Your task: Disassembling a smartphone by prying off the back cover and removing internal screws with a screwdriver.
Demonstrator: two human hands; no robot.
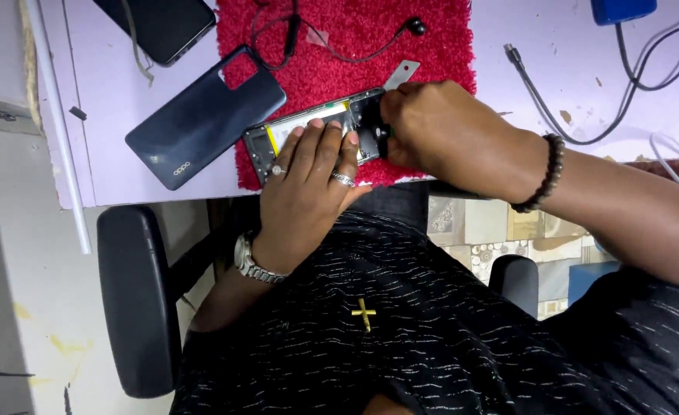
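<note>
An opened smartphone (308,123), its back removed and its insides showing, lies on a red fuzzy mat (355,61) near the table's front edge. My left hand (308,180), with rings and a metal wristwatch, lies flat on the phone's lower part and holds it down. My right hand (439,131), a beaded bracelet on its wrist, is closed at the phone's top end; whatever its fingers pinch is hidden. A thin metal tool (401,74) lies on the mat just beyond that hand.
The phone's dark blue back cover (205,115) lies left of the mat on the pale table (109,84). Another dark phone (166,23) sits at the far left. Black earphones (415,27) rest on the mat. Cables (577,115) and a blue object (622,9) are at right.
</note>
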